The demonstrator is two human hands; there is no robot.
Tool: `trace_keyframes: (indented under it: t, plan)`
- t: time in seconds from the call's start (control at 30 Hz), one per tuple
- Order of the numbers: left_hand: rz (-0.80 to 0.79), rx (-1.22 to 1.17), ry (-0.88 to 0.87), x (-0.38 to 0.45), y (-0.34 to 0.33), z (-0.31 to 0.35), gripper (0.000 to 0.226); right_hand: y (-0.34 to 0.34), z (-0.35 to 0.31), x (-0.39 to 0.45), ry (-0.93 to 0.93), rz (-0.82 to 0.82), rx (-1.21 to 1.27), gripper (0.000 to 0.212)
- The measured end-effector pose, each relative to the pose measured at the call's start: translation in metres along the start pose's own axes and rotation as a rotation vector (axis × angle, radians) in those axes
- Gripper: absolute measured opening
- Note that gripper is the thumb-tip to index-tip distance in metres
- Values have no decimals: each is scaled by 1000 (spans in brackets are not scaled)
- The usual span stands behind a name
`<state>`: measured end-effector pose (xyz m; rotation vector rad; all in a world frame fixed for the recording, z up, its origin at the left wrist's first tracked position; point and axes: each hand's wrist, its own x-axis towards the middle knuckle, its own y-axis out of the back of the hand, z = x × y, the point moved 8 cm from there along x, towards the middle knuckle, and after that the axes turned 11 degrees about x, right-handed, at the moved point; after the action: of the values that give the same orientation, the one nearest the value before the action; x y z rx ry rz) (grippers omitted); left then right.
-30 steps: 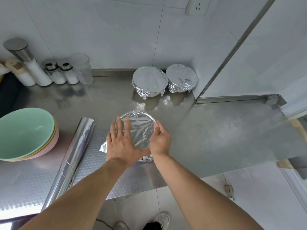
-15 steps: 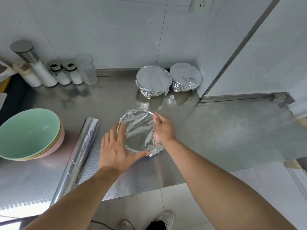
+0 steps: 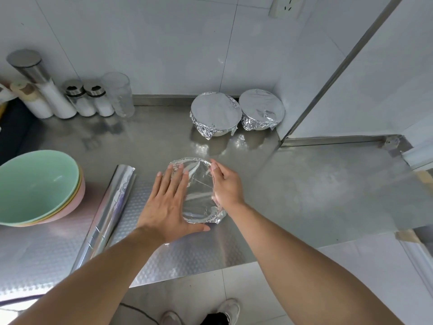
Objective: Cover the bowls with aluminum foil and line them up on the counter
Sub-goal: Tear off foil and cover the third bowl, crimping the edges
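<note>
A foil-covered bowl (image 3: 199, 195) sits mid-counter near the front edge. My left hand (image 3: 167, 202) lies flat against its left side, fingers straight on the foil, thumb along the near rim. My right hand (image 3: 226, 184) curls round the bowl's right rim and presses the foil down there. Two more foil-covered bowls stand side by side at the back wall, one (image 3: 215, 113) to the left of the other (image 3: 261, 109). A roll of aluminum foil (image 3: 110, 207) lies to the left of my left hand.
A stack of bowls, green on top (image 3: 37, 186), sits at the left on the steel counter (image 3: 328, 184). Shakers and jars (image 3: 86, 99) and a clear glass (image 3: 119, 95) line the back left wall. A wall corner juts in at the right.
My left hand has slid from the foil top to the bowl's left side. My right hand has moved along the right rim, and the foil is folded tighter round the bowl.
</note>
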<state>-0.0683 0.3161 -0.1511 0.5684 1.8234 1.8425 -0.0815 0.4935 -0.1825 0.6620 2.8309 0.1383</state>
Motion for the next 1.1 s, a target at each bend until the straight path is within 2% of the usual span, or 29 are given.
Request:
trace_keyframes:
  t: [0.23, 0.53, 1.1]
  plan:
    - [-15, -25, 68, -1, -8, 0, 151, -4, 23, -9, -92, 91, 234, 39]
    - [-27, -50, 119, 0, -7, -2, 153, -3, 30, -18, -105, 109, 240, 43]
    - [-52, -137, 186, -2, -6, 2, 148, 1, 19, -59, -92, 281, 294, 44]
